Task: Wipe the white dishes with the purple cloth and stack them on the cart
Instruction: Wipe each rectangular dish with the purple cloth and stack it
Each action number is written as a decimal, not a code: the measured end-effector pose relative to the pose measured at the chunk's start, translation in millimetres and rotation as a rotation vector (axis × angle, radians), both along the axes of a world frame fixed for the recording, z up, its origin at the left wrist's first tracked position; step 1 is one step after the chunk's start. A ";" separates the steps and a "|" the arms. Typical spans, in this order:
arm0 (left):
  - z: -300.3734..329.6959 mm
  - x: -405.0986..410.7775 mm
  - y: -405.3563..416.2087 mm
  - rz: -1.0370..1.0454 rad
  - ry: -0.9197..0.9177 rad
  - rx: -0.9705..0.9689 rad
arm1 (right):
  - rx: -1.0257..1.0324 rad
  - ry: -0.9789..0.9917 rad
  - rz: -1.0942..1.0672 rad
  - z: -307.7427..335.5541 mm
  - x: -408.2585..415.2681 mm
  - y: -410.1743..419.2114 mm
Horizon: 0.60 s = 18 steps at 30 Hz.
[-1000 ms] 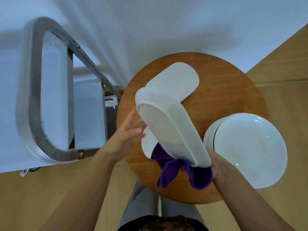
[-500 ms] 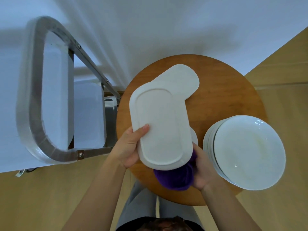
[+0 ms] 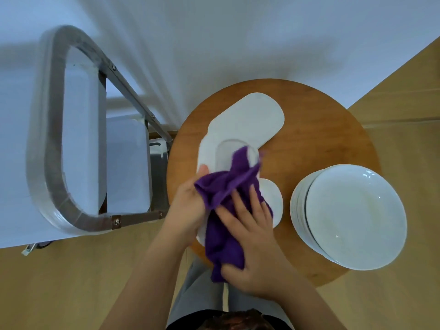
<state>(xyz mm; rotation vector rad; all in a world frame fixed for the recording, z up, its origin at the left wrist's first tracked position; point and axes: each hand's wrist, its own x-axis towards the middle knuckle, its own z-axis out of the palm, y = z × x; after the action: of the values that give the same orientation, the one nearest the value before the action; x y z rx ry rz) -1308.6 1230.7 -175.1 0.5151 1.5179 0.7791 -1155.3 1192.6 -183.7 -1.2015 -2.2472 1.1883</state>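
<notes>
Wiping oblong dish point(image 3: 214, 148), centre frame, long axis running up-frame from the hands.
Right hand point(image 3: 252, 236) fingers flat, pressing purple cloth point(image 3: 223, 206) onto it; left hand point(image 3: 188, 208) grips its lower-left edge. Cart point(image 3: 71, 139) lies left, nearer left hand.

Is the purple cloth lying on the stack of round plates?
No, the purple cloth lies across the oblong dish under both hands, while the stack of round plates sits apart and uncovered.
</notes>
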 end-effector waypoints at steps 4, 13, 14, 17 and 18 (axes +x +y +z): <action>4.5 8.8 -15.0 -0.147 -0.018 0.136 | 0.120 -0.104 -0.022 -1.2 -4.2 2.1; 15.5 4.6 -13.5 -0.329 0.121 0.226 | 0.270 -0.145 -0.086 6.0 -2.0 34.6; 16.8 3.2 -11.7 -0.357 0.125 0.214 | 0.266 -0.161 -0.091 6.9 0.3 39.1; 18.9 -0.6 -11.5 -0.458 0.112 0.192 | 0.250 -0.204 -0.111 10.2 8.2 57.8; 19.0 -1.4 -13.5 -0.472 0.113 0.179 | 0.221 -0.191 -0.109 10.5 11.8 65.6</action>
<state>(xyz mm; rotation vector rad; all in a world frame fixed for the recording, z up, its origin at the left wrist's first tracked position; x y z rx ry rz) -1310.0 1217.2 -156.2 1.0220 1.3577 0.5220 -1143.5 1258.2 -173.2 -1.3765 -2.3408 0.7901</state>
